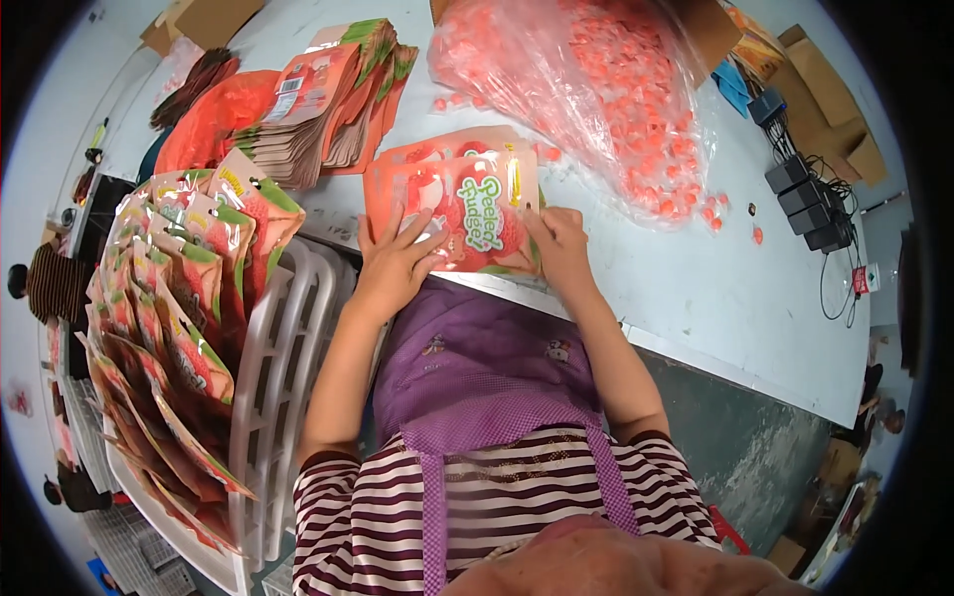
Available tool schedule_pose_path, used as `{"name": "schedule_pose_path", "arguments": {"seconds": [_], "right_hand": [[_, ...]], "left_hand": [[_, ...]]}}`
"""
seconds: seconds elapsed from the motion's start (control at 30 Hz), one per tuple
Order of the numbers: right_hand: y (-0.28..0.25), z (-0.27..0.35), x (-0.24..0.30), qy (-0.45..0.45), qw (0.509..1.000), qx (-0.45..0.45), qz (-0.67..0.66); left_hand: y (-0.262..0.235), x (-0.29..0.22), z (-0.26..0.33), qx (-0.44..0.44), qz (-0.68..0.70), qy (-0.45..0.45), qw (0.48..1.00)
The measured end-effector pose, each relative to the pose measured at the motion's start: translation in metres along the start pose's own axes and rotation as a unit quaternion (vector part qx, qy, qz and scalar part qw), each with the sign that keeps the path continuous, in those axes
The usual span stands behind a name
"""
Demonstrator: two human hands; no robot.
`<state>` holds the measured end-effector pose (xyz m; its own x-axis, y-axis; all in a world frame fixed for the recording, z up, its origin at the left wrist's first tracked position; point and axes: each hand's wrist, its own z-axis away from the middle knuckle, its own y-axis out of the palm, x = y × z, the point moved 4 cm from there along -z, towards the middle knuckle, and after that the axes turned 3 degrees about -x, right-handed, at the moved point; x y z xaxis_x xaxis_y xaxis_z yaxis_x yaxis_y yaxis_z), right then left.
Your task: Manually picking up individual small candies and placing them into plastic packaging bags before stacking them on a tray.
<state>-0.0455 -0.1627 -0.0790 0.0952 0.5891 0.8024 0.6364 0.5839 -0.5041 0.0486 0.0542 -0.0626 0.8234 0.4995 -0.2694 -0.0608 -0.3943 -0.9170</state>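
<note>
A red and pink candy pouch [484,214] lies flat at the table's front edge, with other pouches of the same kind [397,154] showing from under its far side. My left hand [397,263] rests on the pouch's lower left part, fingers stretched and spread. At the pouch's right edge, my right hand [558,246] is closed, its fingers curled and pinching that edge. The pouch's opening, if it has one, cannot be made out.
A large clear bag of small red wrapped candies [636,109] spreads over the far table, some loose pieces beside it. Stacked flat pouches [308,109] sit far left. Filled pouches [189,288] crowd a white crate [260,397] at my left. Black adapters with cables [805,199] lie right.
</note>
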Motion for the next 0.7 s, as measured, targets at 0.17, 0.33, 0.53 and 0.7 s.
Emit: {"name": "schedule_pose_path", "arguments": {"seconds": [0.17,0.33,0.53,0.7], "right_hand": [[-0.014,0.038,0.046,-0.016,0.996,0.001,-0.087],[0.002,0.054,0.068,-0.087,0.99,0.028,-0.108],[0.005,0.063,0.07,-0.096,0.986,0.085,-0.11],[0.006,0.062,0.06,-0.097,0.977,0.096,-0.166]], "left_hand": [[-0.011,-0.017,0.001,-0.045,-0.03,-0.013,0.998],[-0.011,-0.061,0.02,-0.077,0.395,-0.154,0.902],[-0.015,-0.07,0.029,-0.091,0.44,-0.178,0.875],[-0.015,-0.074,0.03,-0.073,0.516,-0.221,0.824]]}}
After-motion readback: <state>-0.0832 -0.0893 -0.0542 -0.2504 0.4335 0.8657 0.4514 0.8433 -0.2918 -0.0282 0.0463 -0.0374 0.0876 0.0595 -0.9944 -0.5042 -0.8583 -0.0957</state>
